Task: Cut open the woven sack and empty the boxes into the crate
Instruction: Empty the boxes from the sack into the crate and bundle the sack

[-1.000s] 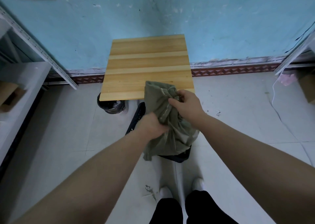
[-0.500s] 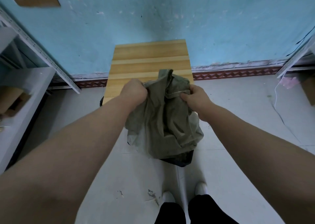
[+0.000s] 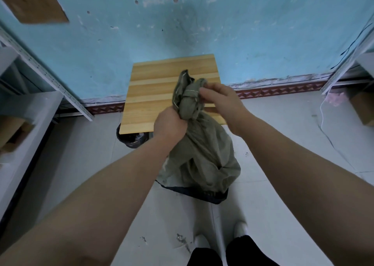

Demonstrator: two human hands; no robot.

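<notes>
An olive-green woven sack (image 3: 204, 154) hangs bunched in front of me, its lower part resting over a dark crate (image 3: 210, 197) on the floor. My left hand (image 3: 170, 122) is fisted around the sack's gathered neck. My right hand (image 3: 220, 98) pinches the twisted top edge, where a pale stitched seam shows. Only the near rim of the crate is visible; the sack hides its inside. No boxes can be seen.
A small wooden table (image 3: 162, 91) stands against the blue wall just behind the sack, with a dark bucket (image 3: 131, 138) under its left edge. Metal shelving (image 3: 30, 112) lines the left side, and more shelving (image 3: 344, 71) the right. My white shoes (image 3: 220, 241) are on the tiled floor.
My hands have come together from holding the sack spread apart. The left hand now grips the gathered neck lower down, and the right hand has shifted to the twisted top.
</notes>
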